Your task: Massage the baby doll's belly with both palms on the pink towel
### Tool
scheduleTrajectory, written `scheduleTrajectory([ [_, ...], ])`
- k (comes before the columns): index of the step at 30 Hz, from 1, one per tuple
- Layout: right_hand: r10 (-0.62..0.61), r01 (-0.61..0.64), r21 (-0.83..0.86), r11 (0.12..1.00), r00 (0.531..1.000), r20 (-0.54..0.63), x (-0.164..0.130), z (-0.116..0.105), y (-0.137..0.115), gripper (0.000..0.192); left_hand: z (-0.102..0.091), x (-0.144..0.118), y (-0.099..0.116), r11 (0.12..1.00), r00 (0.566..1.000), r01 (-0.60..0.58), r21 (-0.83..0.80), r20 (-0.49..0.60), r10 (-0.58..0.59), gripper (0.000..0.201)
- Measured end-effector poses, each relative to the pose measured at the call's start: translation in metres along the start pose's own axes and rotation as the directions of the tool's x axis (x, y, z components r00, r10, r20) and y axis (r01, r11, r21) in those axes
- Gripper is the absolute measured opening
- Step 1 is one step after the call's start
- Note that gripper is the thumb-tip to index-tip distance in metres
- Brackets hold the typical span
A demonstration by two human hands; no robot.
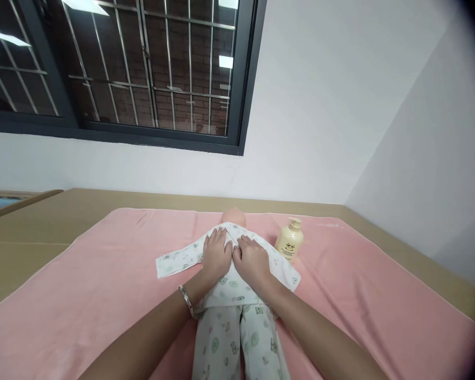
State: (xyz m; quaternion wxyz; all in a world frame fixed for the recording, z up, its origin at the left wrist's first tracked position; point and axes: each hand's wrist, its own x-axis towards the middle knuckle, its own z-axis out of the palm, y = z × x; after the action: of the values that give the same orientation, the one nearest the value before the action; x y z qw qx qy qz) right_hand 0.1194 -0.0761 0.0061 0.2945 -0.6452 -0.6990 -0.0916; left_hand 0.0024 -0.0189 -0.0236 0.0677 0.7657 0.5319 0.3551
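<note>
A baby doll lies on its back, its bald head [233, 216] pointing away from me. It wears a white printed long-sleeved top [231, 287] and matching trousers [217, 338]. Flat on the chest, left of the front opening, rests my left hand [217, 253], fingers stretched out; a silver bangle circles that wrist. My right hand [252, 259] lies on the other side of the chest with its fingers extended. The two thumbs nearly meet in the middle. One sleeve [178, 262] reaches out to the left, while the other slopes down to the right.
A pale yellow pump bottle [290, 240] stands just right of the doll's shoulder. Beneath everything spreads a pink cloth [114, 279] over a wooden tabletop [35, 227]. Behind the table are a white wall [309, 105] and a dark-framed barred window [150, 68].
</note>
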Motion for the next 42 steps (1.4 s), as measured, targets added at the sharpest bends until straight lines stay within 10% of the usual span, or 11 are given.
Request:
scheduleTrajectory([
  [20,0.074,-0.079,0.062,0.995,0.994,0.078,0.017,-0.001,0.013,0.032,-0.012,-0.012,0.012,0.969,0.940,-0.180,0.167,-0.260,0.219,0.027],
  [42,0.044,-0.048,0.074,0.996,0.998,0.052,0.015,0.008,0.019,0.041,-0.001,-0.004,0.002,0.998,0.989,-0.066,0.023,-0.132,0.068,0.040],
])
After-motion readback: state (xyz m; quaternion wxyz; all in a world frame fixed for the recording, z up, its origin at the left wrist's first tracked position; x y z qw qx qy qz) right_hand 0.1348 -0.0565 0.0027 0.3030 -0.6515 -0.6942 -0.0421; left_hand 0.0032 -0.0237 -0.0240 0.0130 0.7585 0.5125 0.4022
